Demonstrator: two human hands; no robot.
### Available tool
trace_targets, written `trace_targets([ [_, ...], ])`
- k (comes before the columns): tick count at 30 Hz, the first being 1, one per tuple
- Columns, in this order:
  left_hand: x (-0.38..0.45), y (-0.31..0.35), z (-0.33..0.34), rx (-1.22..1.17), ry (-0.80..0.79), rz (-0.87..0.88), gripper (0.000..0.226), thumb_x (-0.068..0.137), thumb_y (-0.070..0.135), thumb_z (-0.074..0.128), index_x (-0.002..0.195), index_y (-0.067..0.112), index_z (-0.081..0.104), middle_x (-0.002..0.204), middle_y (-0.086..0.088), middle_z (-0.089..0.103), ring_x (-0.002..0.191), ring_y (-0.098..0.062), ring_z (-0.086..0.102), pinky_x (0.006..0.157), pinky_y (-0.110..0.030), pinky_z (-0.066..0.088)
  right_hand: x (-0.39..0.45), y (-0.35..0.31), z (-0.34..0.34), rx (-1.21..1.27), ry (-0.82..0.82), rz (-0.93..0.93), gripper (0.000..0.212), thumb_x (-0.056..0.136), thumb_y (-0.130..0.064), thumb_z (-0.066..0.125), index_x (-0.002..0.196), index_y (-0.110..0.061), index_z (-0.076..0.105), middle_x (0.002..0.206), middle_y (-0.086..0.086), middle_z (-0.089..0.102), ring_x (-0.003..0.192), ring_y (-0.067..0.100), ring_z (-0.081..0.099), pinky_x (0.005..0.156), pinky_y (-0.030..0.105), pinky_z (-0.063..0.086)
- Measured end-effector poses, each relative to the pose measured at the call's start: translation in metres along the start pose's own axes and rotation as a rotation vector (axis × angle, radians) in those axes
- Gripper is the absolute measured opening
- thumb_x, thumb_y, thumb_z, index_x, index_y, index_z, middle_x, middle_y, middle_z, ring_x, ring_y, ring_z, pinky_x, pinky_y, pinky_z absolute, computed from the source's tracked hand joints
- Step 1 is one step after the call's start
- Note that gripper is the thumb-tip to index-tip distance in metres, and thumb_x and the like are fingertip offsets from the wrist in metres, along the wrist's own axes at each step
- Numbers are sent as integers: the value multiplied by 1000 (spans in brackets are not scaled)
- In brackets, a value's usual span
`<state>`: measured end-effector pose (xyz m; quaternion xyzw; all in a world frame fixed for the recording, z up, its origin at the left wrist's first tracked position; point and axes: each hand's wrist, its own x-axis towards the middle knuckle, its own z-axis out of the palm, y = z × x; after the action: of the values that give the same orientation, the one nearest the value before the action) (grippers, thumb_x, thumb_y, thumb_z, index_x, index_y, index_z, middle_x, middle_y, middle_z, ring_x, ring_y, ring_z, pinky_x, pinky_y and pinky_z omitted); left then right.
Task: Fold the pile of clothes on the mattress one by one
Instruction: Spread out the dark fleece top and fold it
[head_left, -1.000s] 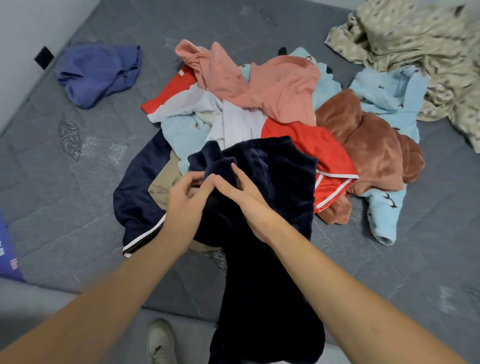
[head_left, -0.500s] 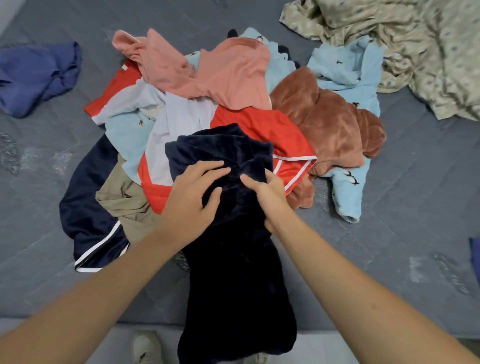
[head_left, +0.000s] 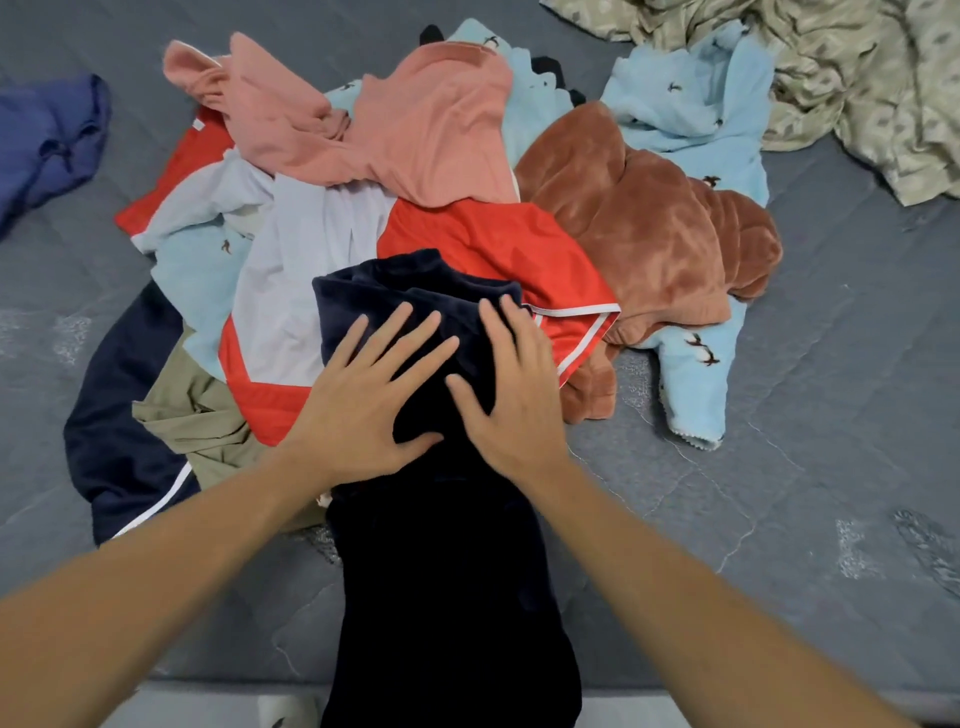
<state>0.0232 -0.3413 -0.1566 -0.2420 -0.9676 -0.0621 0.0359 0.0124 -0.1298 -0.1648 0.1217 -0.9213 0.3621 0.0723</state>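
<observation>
A dark navy fleece garment (head_left: 447, 587) lies stretched from the pile toward me and hangs over the mattress's near edge. My left hand (head_left: 363, 400) lies flat on its upper part with fingers spread. My right hand (head_left: 511, 384) presses flat beside it, fingers straight, near the garment's right edge. Behind them sits the pile of clothes: a pink top (head_left: 415, 119), a red garment with white trim (head_left: 498, 249), a rust-brown fleece (head_left: 649, 218), light blue printed pieces (head_left: 691, 104), a pale lilac piece (head_left: 306, 260), an olive piece (head_left: 202, 421) and navy shorts with a white stripe (head_left: 114, 447).
The grey quilted mattress (head_left: 779, 467) shows bare fabric to the right and left of the pile. A blue garment (head_left: 47, 135) lies apart at the far left. A beige patterned blanket (head_left: 857, 78) is bunched at the top right. A shoe (head_left: 285, 712) shows below the mattress edge.
Both hands have let go of the navy fleece's top edge and now lie flat and spread on it. The garment's upper part has been laid down on the pile.
</observation>
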Motion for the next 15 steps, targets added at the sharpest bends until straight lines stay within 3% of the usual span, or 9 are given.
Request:
trace_targets([
  [2, 8, -6, -1, 7, -3, 52, 110, 77, 75, 62, 166, 30, 16, 174, 7, 9, 161, -23, 5, 127, -56, 12, -2, 0, 10, -9, -59, 39, 74, 100, -44, 61, 163, -20, 30, 170, 4, 24, 159, 27, 15, 129, 42, 16],
  [5, 17, -18, -3, 19, -48, 78, 114, 79, 86, 54, 166, 24, 15, 174, 4, 7, 161, -23, 3, 128, -56, 11, -3, 8, 13, -92, -30, 81, 61, 108, -32, 50, 162, -16, 30, 170, 10, 23, 159, 30, 15, 127, 49, 21],
  [11, -2, -38, 5, 19, -75, 85, 117, 80, 92, 47, 166, 20, 16, 175, -2, 3, 161, -26, 2, 128, -55, 10, -12, 25, 28, -285, -130, -171, 62, 109, -29, 36, 167, -22, 13, 174, 0, 6, 161, 19, 4, 127, 51, 19],
  [15, -14, -46, 30, 27, -130, 22, 119, 78, 92, 50, 167, 22, 11, 175, 0, -1, 161, -24, -2, 127, -57, 15, -13, 41, 49, -311, -202, -139, 63, 109, -35, 37, 166, -25, 13, 175, 0, 6, 161, 17, 3, 127, 51, 16],
])
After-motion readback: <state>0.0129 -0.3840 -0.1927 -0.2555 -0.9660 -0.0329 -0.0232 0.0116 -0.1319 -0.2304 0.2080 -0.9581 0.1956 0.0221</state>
